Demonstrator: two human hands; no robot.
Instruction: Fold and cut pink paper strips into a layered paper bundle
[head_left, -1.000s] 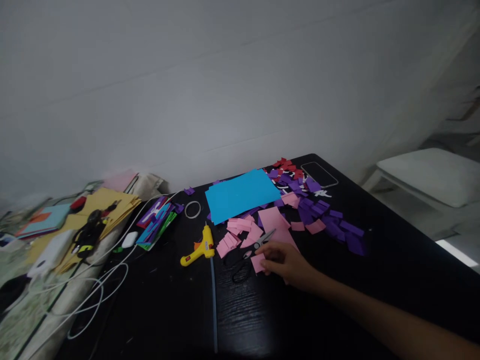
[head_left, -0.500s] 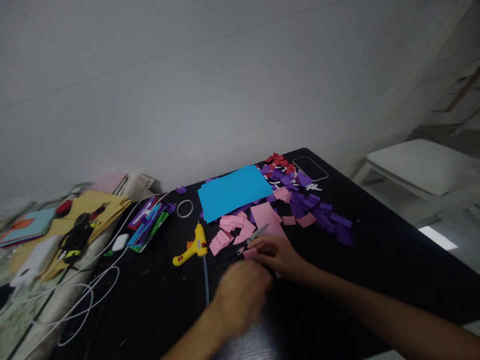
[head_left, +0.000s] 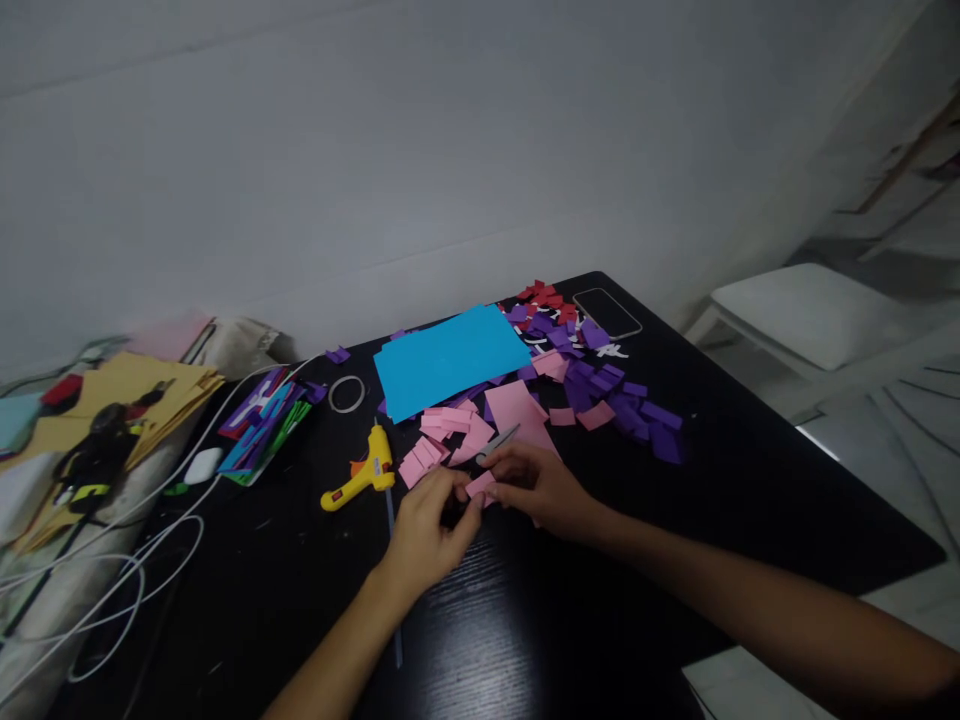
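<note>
Pinching the small pink piece (head_left: 481,484) at lower centre of the frame, your left hand (head_left: 424,530) joins your right hand (head_left: 546,492), which held it alone a second ago; they partly hide the scissors (head_left: 499,442), yellow glue gun (head_left: 366,476) further left

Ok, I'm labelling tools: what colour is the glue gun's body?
The glue gun's body: yellow, clearest in head view.
</note>
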